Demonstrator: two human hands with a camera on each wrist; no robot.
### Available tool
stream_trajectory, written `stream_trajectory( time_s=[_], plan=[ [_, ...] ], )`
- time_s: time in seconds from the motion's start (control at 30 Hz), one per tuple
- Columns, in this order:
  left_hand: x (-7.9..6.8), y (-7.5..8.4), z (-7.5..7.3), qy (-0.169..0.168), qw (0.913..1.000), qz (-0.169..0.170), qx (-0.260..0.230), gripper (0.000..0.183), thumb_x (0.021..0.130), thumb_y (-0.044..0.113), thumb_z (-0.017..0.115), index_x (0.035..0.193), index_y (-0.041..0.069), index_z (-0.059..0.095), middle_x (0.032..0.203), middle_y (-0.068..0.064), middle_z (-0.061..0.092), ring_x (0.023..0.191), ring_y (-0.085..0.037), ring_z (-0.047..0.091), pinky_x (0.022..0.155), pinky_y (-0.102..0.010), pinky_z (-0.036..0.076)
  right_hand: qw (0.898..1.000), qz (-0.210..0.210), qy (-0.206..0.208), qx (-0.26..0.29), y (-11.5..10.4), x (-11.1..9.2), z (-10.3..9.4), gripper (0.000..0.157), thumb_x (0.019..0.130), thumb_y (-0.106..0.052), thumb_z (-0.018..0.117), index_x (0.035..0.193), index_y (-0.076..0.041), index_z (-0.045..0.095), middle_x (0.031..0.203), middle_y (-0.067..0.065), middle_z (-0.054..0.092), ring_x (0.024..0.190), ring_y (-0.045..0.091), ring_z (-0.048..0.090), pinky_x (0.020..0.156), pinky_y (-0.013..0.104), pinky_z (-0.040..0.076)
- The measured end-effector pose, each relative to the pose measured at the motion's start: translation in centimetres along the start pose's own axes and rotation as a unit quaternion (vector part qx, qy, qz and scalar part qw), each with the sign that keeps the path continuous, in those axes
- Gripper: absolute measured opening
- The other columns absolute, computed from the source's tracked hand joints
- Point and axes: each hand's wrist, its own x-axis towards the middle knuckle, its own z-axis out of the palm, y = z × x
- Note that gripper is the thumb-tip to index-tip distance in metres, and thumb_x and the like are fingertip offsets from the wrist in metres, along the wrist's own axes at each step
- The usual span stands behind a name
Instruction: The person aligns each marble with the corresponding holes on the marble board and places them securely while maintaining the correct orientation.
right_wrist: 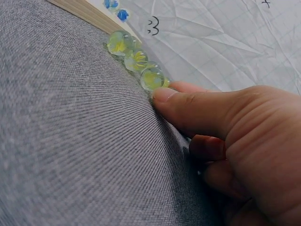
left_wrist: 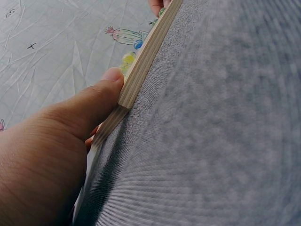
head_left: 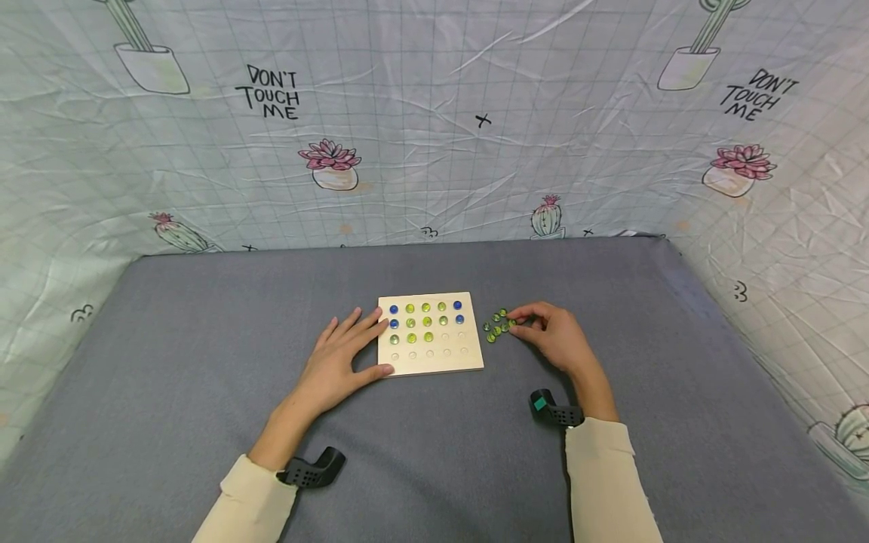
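Note:
A light wooden board point(head_left: 434, 366) with rows of round hollows lies on the grey cloth. Blue marbles point(head_left: 458, 305) sit at both sides of its two far rows, with yellow-green marbles point(head_left: 425, 308) between them and in the third row. My left hand point(head_left: 333, 371) rests at the board's left edge, fingers spread, thumb point(left_wrist: 106, 89) on its near corner. Right of the board lies a loose cluster of clear yellow-green marbles point(head_left: 497, 330). At the cluster's right side, my right hand point(head_left: 560, 337) pinches one marble point(right_wrist: 166, 83) between thumb and forefinger, mostly hidden behind the thumb.
Grey cloth point(head_left: 434, 445) covers the table around the board. A printed white curtain point(head_left: 434, 151) hangs along the back and both sides. Each wrist wears a black camera band point(head_left: 557, 411).

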Motion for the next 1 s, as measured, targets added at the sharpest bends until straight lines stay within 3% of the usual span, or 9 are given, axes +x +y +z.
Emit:
stream_trajectory(
  time_s=[0.4,1.0],
  plan=[
    [0.0,-0.1,0.0,-0.001,1.0,0.003,0.003,0.076,0.085,0.049,0.068,0.147,0.016,0.041,0.154,-0.003,0.031,0.143,-0.031,0.019,0.114,-0.052,0.006,1.0,0.015,0.003,0.026,-0.4,-0.1,-0.1,0.02,0.085,-0.02,0.075,0.104,-0.014,0.073,0.07,0.004,0.055,0.058,0.02,0.046,0.048,0.029,0.036],
    [-0.1,-0.1,-0.1,-0.001,1.0,0.002,0.001,0.076,0.085,0.05,0.068,0.147,0.016,0.041,0.154,-0.002,0.031,0.142,-0.031,0.02,0.114,-0.052,0.006,0.998,-0.038,-0.002,0.051,-2.8,0.1,0.9,0.018,0.085,-0.019,0.075,0.103,-0.014,0.073,0.081,0.002,0.062,0.058,0.019,0.045,0.049,0.028,0.035]
  ],
)
